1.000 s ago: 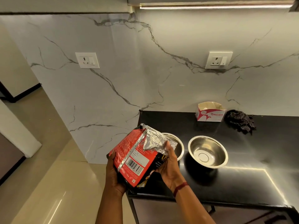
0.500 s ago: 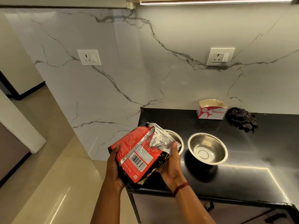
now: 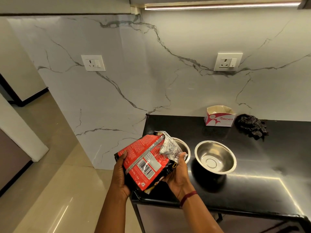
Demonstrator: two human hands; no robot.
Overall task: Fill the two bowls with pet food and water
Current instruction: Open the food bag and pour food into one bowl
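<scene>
While both hands grip the red pet food bag (image 3: pixel 146 161), it hangs tilted in the air over the front left corner of the black table (image 3: pixel 252 190). The left hand (image 3: pixel 120 175) wraps the bag's lower left edge, thumb lying across the red printed face. The right hand (image 3: pixel 177 174) cups the bag's right side from beneath, fingertips curled up against the crumpled silver foil of the torn mouth; a red thread band (image 3: pixel 187 197) circles that wrist. The bag's barcode panel faces the camera, and its opened foil end points up and away from the person, toward the bowls.

Just behind the bag, a steel bowl (image 3: pixel 182 147) stands on the table, mostly hidden by the foil mouth, so its contents cannot be judged. Right of the bag and just beside that first bowl stands a second steel bowl (image 3: pixel 215 157), upright, its shiny inside bare of food or water. Farther back from the bag, against the marble wall (image 3: pixel 151 73), sits a small open red-and-white carton (image 3: pixel 219 116), with a dark crumpled cloth (image 3: pixel 251 126) touching or nearly touching its right side. On the wall above the bag are two white switch sockets, one to the left (image 3: pixel 93 63) and one to the right (image 3: pixel 228 62). Left of the bag, beige floor (image 3: pixel 50 190) shows below.
</scene>
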